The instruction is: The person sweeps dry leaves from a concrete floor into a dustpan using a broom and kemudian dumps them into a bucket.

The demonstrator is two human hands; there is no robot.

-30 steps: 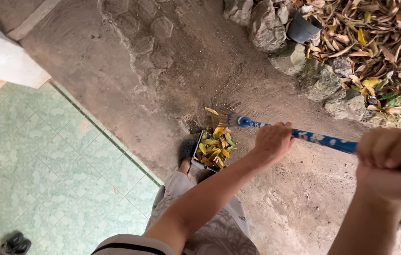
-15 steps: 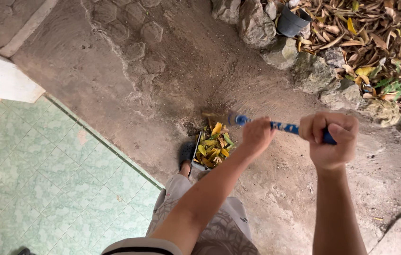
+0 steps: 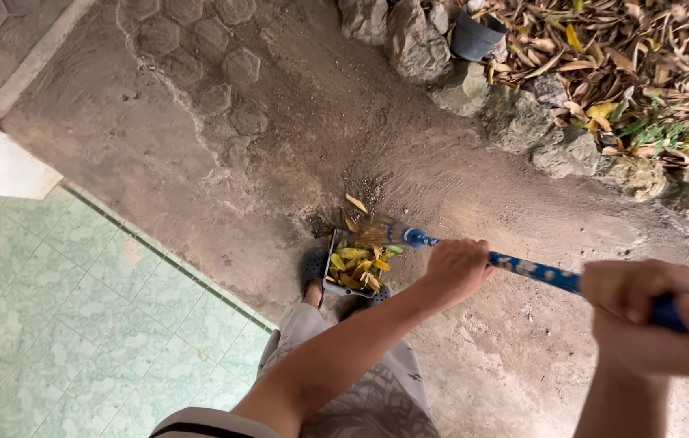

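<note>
Both hands grip a blue patterned broom handle (image 3: 535,271): the left hand (image 3: 456,269) wraps it low, the right hand (image 3: 657,320) clenches it higher. Its bristles touch a leaf-filled grey dustpan (image 3: 354,264) on the dirt ground (image 3: 263,162).

The broom handle (image 3: 535,270) is bright blue with pale flower-like marks. Leaves in the dustpan (image 3: 358,264) are yellow, green and brown. The floor tiles (image 3: 60,300) are pale green, marbled, with dark joints. The pot (image 3: 474,36) is dark grey.
</note>
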